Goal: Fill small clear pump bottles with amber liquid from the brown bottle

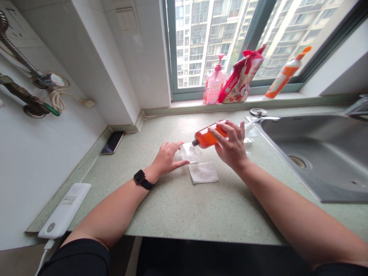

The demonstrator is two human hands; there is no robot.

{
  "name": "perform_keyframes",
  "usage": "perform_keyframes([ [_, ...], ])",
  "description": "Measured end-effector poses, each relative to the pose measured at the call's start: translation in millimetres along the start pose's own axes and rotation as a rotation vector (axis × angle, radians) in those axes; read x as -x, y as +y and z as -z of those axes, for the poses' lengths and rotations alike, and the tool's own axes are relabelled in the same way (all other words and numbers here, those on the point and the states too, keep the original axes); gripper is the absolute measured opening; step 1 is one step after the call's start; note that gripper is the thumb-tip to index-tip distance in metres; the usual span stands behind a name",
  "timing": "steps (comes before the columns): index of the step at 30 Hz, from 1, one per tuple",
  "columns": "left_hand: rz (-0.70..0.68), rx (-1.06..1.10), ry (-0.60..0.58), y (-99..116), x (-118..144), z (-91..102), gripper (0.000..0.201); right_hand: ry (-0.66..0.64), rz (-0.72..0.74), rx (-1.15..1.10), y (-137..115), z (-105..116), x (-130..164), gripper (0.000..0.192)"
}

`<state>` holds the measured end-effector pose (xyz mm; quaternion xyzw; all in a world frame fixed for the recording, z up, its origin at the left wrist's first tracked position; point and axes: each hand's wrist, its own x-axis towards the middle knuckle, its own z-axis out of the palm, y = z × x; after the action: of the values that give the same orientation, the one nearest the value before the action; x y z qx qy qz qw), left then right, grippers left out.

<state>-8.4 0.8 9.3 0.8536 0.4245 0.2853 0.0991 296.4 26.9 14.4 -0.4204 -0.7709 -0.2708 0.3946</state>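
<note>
Speckled, matt stone counter [178,203]; brushed-metal sink [324,153]; glossy translucent plastic bottle [207,138] of orange liquid; clear plastic container [189,152]; white paper napkin [203,172].

Right hand [231,147] tilts an orange bottle [207,138] over a small clear container [190,152] steadied by left hand [166,158]
</note>
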Motion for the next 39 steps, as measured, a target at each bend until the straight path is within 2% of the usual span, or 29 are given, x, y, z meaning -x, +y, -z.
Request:
perform_keyframes([
  [39,-0.021,-0.01,0.024,-2.9,0.7,-2.3,0.079,0.019,0.014,0.0,-0.7,2.5,-1.0,0.104],
])
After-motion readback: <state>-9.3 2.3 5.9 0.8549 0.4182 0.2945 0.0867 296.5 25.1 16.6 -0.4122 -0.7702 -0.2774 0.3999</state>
